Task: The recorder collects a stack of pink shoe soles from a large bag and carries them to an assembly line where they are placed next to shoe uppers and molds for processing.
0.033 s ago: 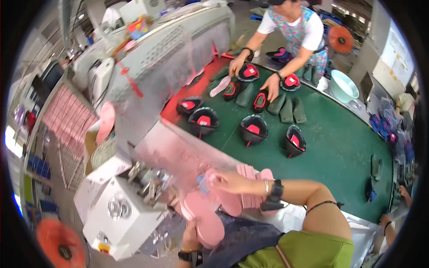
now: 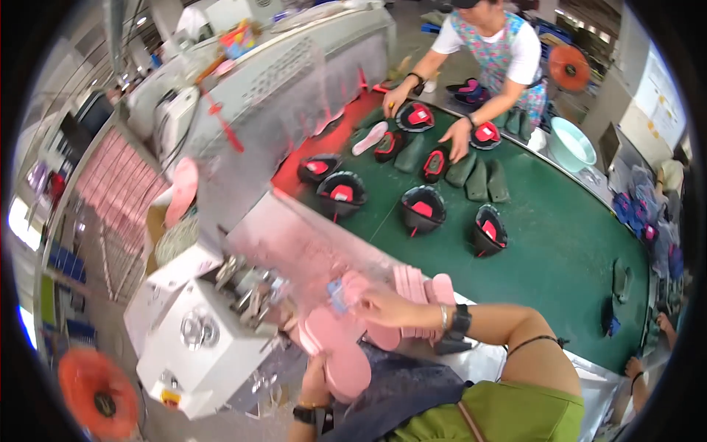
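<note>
My left hand (image 2: pixel 315 377) grips pink insoles (image 2: pixel 340 365) by their near side; at least two seem to overlap there. Just up and to the right, my right hand (image 2: pixel 387 306) has its fingers curled, pointing left over the pink-dusted ledge. Beside its fingertips are a small light-blue piece (image 2: pixel 337 295) and more pink insole material. What those fingers pinch, if anything, is blurred. Beneath and behind my right wrist stands a row of stacked pink insoles (image 2: pixel 414 287).
A white machine (image 2: pixel 193 350) with metal parts stands at left. Beyond the ledge, a green table (image 2: pixel 560 221) holds black-and-red shoe uppers (image 2: pixel 423 210) and dark green shoe lasts (image 2: pixel 477 180). A co-worker (image 2: pixel 490 48) reaches over its far side. An orange fan (image 2: pixel 99 394) is at lower left.
The whole view has shifted slightly, so the table and shoe uppers appear a little further right. Both my hands keep nearly the same pose, the left still on the insoles.
</note>
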A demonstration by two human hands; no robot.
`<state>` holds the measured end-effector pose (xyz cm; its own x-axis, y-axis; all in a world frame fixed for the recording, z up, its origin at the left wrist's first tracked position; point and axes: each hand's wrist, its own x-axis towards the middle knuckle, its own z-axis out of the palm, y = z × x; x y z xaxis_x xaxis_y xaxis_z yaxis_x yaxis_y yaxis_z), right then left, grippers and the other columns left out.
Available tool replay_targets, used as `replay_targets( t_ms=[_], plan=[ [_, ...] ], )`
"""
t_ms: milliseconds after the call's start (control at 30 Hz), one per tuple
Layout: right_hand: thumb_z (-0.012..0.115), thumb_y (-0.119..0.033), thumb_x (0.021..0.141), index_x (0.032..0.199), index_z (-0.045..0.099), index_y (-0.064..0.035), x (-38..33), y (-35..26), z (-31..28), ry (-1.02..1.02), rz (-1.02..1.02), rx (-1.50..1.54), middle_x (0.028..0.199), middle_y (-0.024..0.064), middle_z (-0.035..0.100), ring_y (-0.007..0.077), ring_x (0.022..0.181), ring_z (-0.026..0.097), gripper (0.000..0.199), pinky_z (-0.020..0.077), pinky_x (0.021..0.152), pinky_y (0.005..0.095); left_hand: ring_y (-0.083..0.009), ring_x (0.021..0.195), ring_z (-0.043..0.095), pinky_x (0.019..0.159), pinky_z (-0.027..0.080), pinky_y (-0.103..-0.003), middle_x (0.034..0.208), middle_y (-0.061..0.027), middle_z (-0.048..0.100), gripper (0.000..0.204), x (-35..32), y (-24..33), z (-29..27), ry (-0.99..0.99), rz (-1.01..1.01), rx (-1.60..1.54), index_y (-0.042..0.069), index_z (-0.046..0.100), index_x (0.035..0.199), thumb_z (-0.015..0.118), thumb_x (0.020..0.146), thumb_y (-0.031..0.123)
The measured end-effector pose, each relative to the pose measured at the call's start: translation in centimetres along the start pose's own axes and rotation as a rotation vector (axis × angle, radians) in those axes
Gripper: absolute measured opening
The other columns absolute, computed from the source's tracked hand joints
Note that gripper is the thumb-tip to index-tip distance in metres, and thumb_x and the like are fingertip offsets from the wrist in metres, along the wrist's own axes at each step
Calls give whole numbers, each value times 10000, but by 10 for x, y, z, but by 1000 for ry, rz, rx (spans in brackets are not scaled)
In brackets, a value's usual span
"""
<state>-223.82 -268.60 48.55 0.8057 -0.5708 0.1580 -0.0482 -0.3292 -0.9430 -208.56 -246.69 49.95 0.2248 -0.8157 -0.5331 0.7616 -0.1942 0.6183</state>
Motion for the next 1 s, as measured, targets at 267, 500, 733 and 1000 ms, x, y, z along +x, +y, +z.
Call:
replay_targets(
  t_ms=[267, 500, 733, 1000],
  plan=[
    [709, -243, 889, 1005, 638, 6, -47, -36, 73, 130, 261, 151, 852, 82, 653, 139, 776, 606, 284, 483, 677, 297, -219, 1049, 642, 911, 519, -343, 1169, -131, 650, 342, -32, -6, -6, 155, 42, -5, -47, 555, 1244, 553, 969, 156],
    [702, -178, 877, 1054, 639, -7, 57, 12, 100, 258, 204, 331, 884, 47, 679, 105, 797, 627, 254, 499, 694, 272, -316, 1167, 602, 1018, 483, -411, 1259, -233, 608, 483, -102, -15, -44, 0, -107, -196, -79, 465, 1340, 527, 934, 176],
    [707, -218, 842, 1153, 592, -23, 116, -28, 96, 168, 543, 290, 977, 125, 665, 248, 898, 669, 385, 519, 761, 393, -343, 1207, 583, 1062, 459, -427, 1337, -262, 555, 559, -115, -10, -33, 10, -79, -249, -64, 386, 1408, 526, 916, 159],
    [685, -293, 822, 1037, 642, 2, 102, -44, 40, 240, -78, -360, 921, 182, 672, 327, 768, 670, 367, 513, 702, 417, -242, 1052, 636, 942, 519, -373, 1200, -122, 633, 469, -91, -27, -48, 129, -82, -228, -31, 505, 1319, 607, 909, 174]
  ],
)
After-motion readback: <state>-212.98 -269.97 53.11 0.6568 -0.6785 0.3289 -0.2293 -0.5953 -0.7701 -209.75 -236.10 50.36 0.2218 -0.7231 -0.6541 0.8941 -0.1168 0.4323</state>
